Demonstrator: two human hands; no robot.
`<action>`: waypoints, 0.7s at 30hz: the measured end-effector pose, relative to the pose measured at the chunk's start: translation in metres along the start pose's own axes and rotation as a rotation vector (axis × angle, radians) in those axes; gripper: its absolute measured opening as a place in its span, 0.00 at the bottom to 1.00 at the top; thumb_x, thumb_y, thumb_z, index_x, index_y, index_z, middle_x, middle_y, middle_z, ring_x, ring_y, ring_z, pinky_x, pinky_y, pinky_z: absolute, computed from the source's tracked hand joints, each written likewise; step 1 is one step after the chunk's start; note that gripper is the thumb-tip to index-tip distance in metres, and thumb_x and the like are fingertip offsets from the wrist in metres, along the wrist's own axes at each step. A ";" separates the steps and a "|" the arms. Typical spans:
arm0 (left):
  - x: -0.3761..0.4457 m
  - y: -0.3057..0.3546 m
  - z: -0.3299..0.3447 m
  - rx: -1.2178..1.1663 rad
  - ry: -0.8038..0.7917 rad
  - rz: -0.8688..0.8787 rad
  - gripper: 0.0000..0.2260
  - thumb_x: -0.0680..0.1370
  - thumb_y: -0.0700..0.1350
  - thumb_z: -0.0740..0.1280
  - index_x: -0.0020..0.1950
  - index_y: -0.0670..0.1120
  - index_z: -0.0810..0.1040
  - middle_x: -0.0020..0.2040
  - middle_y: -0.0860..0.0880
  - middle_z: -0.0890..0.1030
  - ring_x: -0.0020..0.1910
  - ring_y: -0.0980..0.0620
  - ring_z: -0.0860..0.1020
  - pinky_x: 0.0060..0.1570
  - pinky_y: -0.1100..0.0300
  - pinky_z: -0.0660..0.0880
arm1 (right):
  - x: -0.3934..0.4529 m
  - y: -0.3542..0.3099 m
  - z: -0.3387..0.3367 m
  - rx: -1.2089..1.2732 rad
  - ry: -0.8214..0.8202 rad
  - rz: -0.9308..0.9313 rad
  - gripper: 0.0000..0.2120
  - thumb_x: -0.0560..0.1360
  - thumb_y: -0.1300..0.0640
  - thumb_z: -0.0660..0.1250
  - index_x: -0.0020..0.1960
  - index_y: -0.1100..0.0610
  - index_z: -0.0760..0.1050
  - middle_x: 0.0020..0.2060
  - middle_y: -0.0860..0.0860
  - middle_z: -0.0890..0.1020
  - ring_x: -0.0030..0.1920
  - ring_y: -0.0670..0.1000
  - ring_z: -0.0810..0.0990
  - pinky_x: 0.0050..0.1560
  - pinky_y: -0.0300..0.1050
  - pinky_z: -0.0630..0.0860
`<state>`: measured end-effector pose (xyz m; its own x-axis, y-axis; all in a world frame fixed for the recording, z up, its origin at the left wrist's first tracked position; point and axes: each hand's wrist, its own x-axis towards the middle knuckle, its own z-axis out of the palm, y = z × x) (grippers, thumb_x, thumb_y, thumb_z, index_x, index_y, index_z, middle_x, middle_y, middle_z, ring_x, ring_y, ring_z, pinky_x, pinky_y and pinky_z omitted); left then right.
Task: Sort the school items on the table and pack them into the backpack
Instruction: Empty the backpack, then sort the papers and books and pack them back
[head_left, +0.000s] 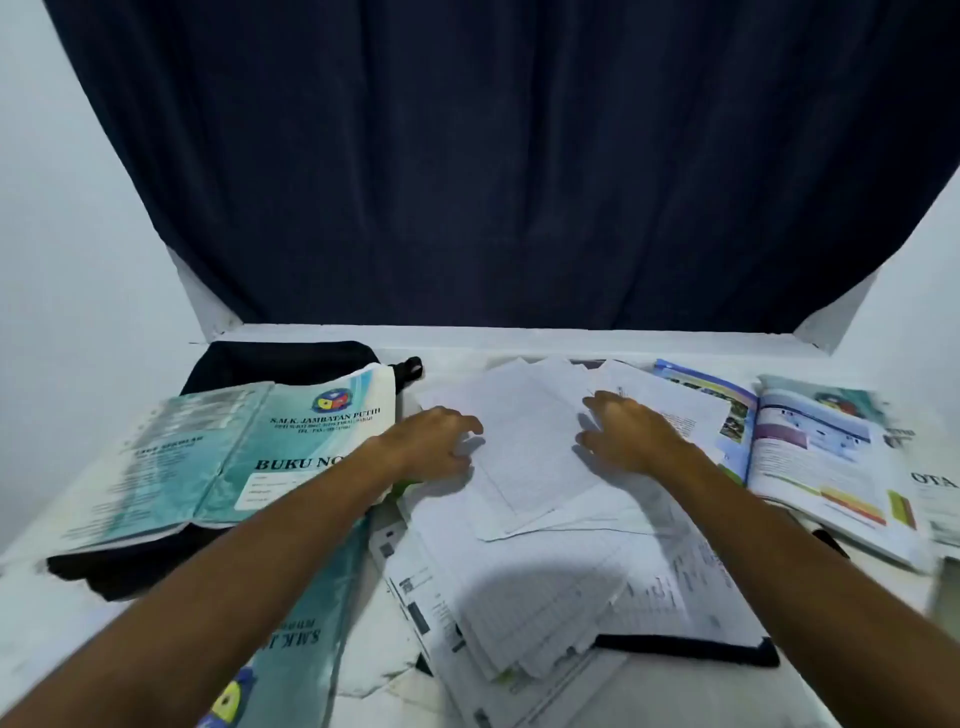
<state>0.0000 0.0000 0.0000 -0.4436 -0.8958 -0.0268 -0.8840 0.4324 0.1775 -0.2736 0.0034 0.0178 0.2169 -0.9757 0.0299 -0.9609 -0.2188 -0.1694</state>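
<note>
A loose heap of white printed sheets (524, 467) covers the middle of the table. My left hand (434, 441) rests on the heap's left edge, fingers bent down onto the paper. My right hand (623, 436) lies on the heap's right side, fingers spread over the sheets. A black backpack (130, 566) lies flat at the left, mostly covered by an opened teal notebook (218, 457) lying cover side up. A second teal notebook (301, 613) lies partly under my left forearm.
An open colourful textbook (821, 457) lies at the right, with more booklets at the table's right edge. A black folder edge (691, 649) sticks out beneath the papers. A dark blue curtain (493, 156) hangs behind the table above a white ledge.
</note>
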 end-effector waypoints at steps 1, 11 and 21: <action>-0.002 0.001 0.003 -0.005 -0.006 -0.010 0.21 0.76 0.48 0.65 0.69 0.49 0.71 0.65 0.46 0.76 0.64 0.46 0.72 0.59 0.50 0.72 | -0.003 0.000 0.005 -0.005 0.001 0.002 0.24 0.77 0.47 0.63 0.69 0.58 0.68 0.66 0.54 0.72 0.64 0.57 0.73 0.61 0.52 0.72; -0.044 -0.005 0.022 -0.144 0.084 -0.086 0.17 0.76 0.47 0.67 0.65 0.47 0.75 0.62 0.46 0.78 0.62 0.47 0.74 0.55 0.58 0.71 | -0.016 -0.032 0.038 0.096 0.009 -0.109 0.26 0.80 0.46 0.60 0.73 0.57 0.65 0.75 0.52 0.64 0.72 0.53 0.66 0.66 0.46 0.66; -0.157 -0.095 -0.002 -0.255 0.324 -0.493 0.23 0.71 0.53 0.64 0.65 0.45 0.76 0.63 0.44 0.78 0.63 0.45 0.74 0.61 0.56 0.70 | 0.024 -0.158 0.055 0.450 -0.031 -0.302 0.20 0.76 0.53 0.64 0.66 0.60 0.73 0.63 0.53 0.76 0.62 0.56 0.74 0.58 0.43 0.70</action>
<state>0.1538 0.0994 -0.0109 0.1079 -0.9861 0.1263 -0.8921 -0.0400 0.4501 -0.1068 0.0146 -0.0091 0.4839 -0.8676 0.1148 -0.6879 -0.4582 -0.5629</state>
